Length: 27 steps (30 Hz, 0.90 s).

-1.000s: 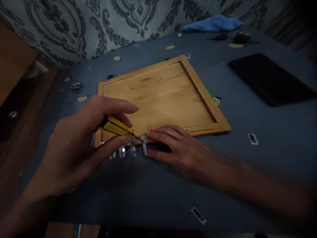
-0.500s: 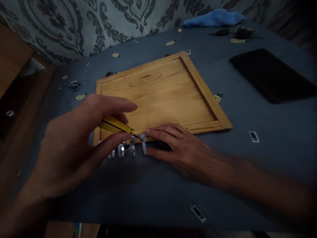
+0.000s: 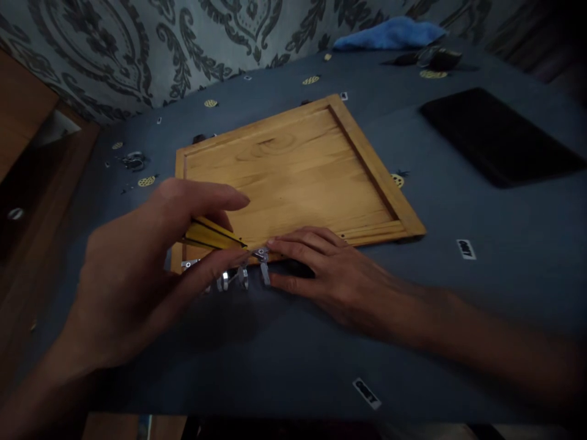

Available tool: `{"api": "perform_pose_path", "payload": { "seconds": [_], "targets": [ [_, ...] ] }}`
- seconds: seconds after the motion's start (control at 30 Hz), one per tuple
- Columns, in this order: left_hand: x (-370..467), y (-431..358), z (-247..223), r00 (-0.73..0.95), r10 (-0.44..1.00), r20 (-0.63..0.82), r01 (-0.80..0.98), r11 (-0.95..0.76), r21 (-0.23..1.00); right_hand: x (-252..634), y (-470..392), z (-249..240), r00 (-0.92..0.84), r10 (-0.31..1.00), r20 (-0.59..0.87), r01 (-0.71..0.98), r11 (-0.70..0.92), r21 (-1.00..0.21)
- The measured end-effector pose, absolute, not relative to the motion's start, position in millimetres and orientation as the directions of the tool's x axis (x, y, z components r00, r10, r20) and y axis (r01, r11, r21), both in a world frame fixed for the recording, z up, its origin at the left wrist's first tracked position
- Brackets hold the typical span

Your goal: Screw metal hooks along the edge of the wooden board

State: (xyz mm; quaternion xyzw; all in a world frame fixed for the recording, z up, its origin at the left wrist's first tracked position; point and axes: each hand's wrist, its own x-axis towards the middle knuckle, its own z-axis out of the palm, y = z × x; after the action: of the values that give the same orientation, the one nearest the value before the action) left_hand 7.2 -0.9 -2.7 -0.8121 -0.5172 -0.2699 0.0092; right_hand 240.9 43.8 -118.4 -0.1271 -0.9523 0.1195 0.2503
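A yellow screwdriver (image 3: 213, 235) is pinched between the thumb and fingers of my left hand (image 3: 137, 269), its tip down by a small metal hook (image 3: 264, 269) on the near rim of a wooden panel (image 3: 293, 177). The screw in that hook's plate shows a cross slot. My right hand (image 3: 337, 269) steadies the hook, with the fingers over the panel's edge and the thumb below against the metal. More metal hooks (image 3: 224, 280) hang along the same rim to the left, partly hidden by my left thumb.
On the blue cloth-covered table, a dark flat tablet-like slab (image 3: 499, 137) lies to the right. A blue cloth (image 3: 392, 33) and a blurred dark tool (image 3: 440, 59) are at the back. Small shiny hardware (image 3: 134, 161) sits at left, near a wooden cabinet (image 3: 27, 110).
The screwdriver has turned a little in my left hand, and its yellow handle shows a different side. My right hand stays on the hook. The whole view has shifted slightly.
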Motion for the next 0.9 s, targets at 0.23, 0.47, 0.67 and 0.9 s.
{"api": "perform_pose_path", "payload": {
  "seconds": [0.23, 0.47, 0.67, 0.9],
  "targets": [
    [5, 1, -1, 0.449, 0.79, 0.418, 0.789, -0.57, 0.229, 241, 44, -120, -0.839, 0.294, 0.458, 0.18, 0.944, -0.277],
    [-2, -1, 3, 0.46, 0.82, 0.341, 0.796, -0.551, 0.251, 240, 44, -119, -0.84, 0.303, 0.45, 0.192, 0.942, -0.276],
    [0, 2, -2, 0.488, 0.796, 0.357, 0.783, -0.58, 0.224, 240, 44, -120, -0.836, 0.301, 0.459, 0.186, 0.942, -0.278],
    [0, 1, -8, 0.41, 0.793, 0.45, 0.801, -0.55, 0.238, 240, 43, -120, -0.827, 0.312, 0.467, 0.195, 0.939, -0.282]
  ]
}}
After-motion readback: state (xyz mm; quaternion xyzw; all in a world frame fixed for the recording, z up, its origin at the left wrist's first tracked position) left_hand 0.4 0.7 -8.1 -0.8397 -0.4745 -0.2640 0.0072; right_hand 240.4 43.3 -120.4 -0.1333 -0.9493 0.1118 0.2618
